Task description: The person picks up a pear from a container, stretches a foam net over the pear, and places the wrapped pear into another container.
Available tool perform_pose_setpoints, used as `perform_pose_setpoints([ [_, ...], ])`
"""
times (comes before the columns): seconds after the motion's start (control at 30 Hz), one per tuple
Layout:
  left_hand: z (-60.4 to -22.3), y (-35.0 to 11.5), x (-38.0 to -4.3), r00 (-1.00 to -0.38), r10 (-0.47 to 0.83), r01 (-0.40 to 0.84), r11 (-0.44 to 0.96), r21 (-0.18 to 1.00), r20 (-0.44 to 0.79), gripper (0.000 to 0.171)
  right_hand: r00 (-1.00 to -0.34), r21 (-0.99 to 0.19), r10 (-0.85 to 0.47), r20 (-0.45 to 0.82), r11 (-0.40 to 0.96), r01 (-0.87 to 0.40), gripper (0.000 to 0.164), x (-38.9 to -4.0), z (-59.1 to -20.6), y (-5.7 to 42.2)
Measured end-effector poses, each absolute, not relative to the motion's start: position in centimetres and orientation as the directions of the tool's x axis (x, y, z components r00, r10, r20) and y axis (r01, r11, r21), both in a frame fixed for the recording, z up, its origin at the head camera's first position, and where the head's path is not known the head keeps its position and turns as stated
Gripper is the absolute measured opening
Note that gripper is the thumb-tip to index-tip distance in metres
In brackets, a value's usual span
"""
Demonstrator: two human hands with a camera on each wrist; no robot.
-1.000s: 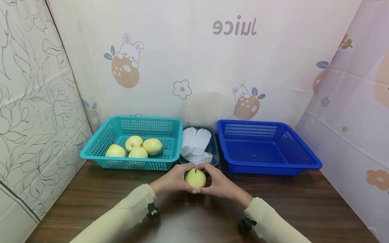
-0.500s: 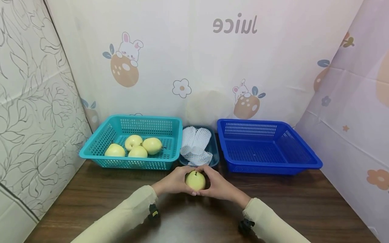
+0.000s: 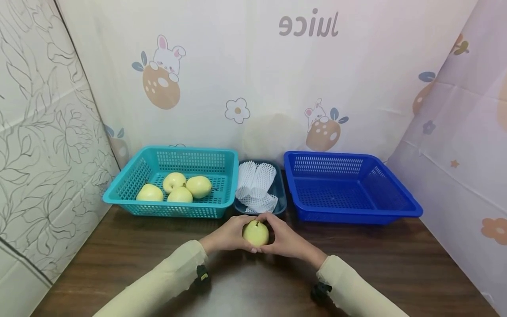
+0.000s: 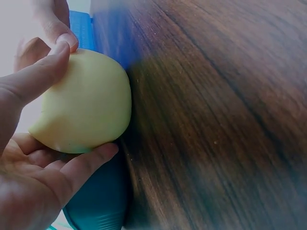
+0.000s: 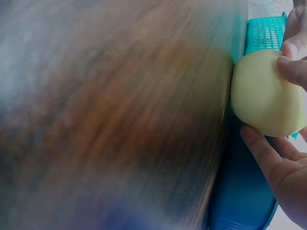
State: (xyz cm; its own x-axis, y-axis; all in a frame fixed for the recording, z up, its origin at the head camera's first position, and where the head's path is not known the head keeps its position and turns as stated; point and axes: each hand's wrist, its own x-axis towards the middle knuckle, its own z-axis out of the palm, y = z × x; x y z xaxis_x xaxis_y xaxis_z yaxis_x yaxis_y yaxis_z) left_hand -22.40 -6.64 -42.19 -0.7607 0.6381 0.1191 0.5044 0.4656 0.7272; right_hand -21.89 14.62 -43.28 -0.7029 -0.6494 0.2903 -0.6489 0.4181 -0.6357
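A yellow-green pear [image 3: 255, 234], stem up, is at the middle of the table, close to the front of the small tray. My left hand [image 3: 226, 235] curves round its left side and my right hand [image 3: 287, 237] round its right. Thumb tips meet at the near side, fingertips at the far side. In the left wrist view the thumb and fingers touch the pear [image 4: 91, 100] from opposite sides. Likewise, the right wrist view has thumb and fingers against the pear [image 5: 264, 93]. It appears to rest on the wood.
A teal basket [image 3: 170, 210] with several pears [image 3: 180, 194] stands at the back left. Beside it, a small dark tray [image 3: 280, 193] holds white foam net sleeves [image 3: 255, 182]. A blue basket [image 3: 356, 215] stands at the back right. Behind is a printed cloth wall [image 3: 269, 75].
Both hands stay round the pear with almost no movement. The head view has tilted slightly, so the baskets and backdrop sit a little higher in it.
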Motion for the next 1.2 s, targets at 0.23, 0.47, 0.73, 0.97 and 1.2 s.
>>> perform_pose_setpoints([
  [0.23,-42.0,-6.6,-22.3,-0.764,0.636,0.494,0.466,0.734,0.11,0.075,-0.659,-0.593,-0.724,0.204,0.444,-0.672,0.061,-22.0,-40.9,15.1],
  [0.47,-41.8,-6.4,-22.2,-0.8,0.598,0.429,0.515,0.742,0.047,0.08,-0.628,-0.527,-0.748,0.212,0.454,-0.719,0.037,-23.6,-37.2,15.4],
  [0.73,-42.1,-6.4,-22.1,-0.811,0.584,0.418,0.546,0.726,0.028,0.081,-0.699,-0.384,-0.606,0.379,0.584,-0.715,0.022,-26.5,-35.1,14.3],
  [0.97,-42.4,-6.2,-22.2,-0.812,0.582,0.431,0.552,0.714,0.04,0.081,-0.768,-0.139,-0.56,0.312,0.773,-0.619,0.038,-29.2,-35.5,13.0],
  [1.2,-42.3,-6.2,-22.1,-0.817,0.576,0.424,0.561,0.711,0.033,0.08,-0.828,0.011,-0.534,0.169,0.841,-0.54,0.059,-31.0,-36.4,11.8],
])
